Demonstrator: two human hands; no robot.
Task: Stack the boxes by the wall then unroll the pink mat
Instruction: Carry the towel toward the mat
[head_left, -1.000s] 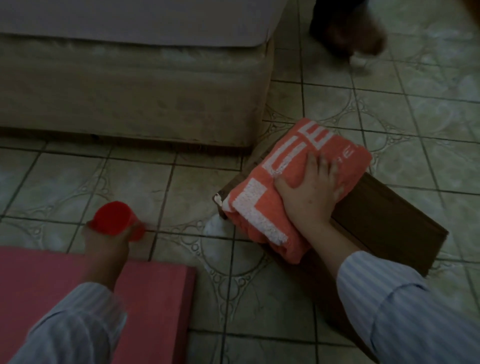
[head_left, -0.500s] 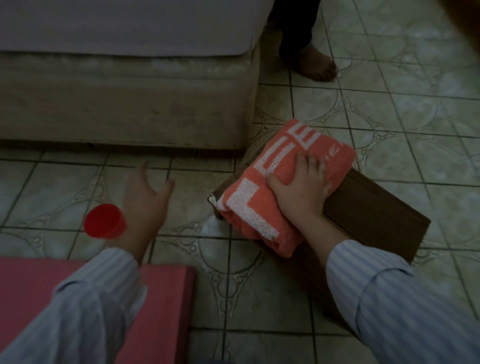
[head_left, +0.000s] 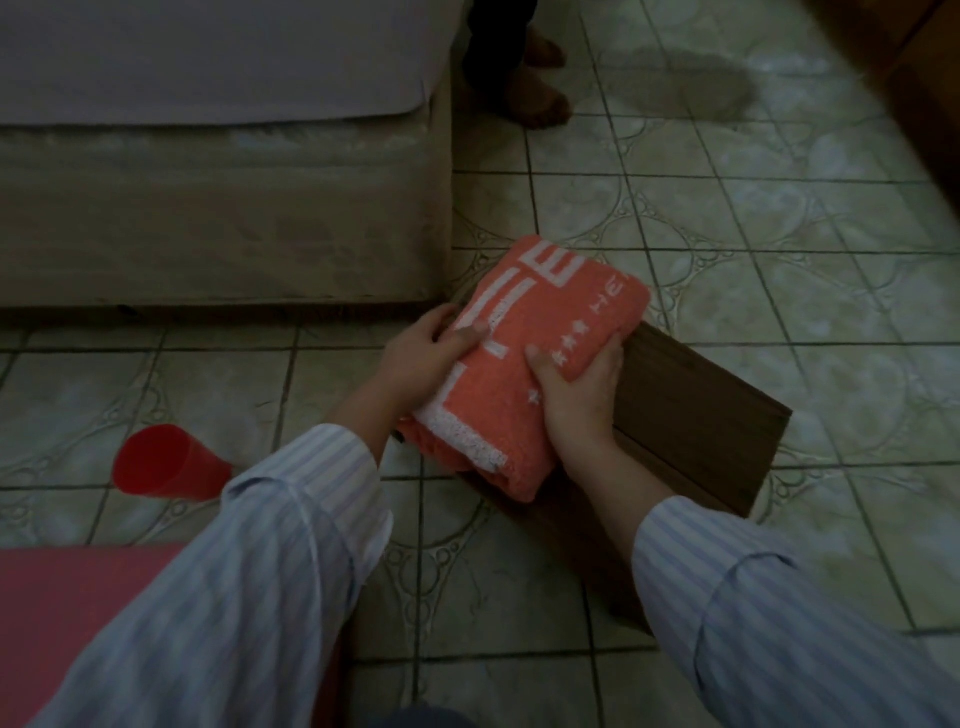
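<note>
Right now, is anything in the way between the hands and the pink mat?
Yes. Both hands, left hand and right hand, are full: they grip the folded orange towel on the brown box. The pink mat lies near the left sleeve; the tipped red cup lies just beyond it, not on it.

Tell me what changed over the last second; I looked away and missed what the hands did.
The left hand let go of the red plastic cup, which now lies on its side on the tiled floor, then moved right and gripped the folded orange towel. The right hand shifted from pressing on top to gripping its right edge. The towel stayed on the dark brown wooden box.
</note>
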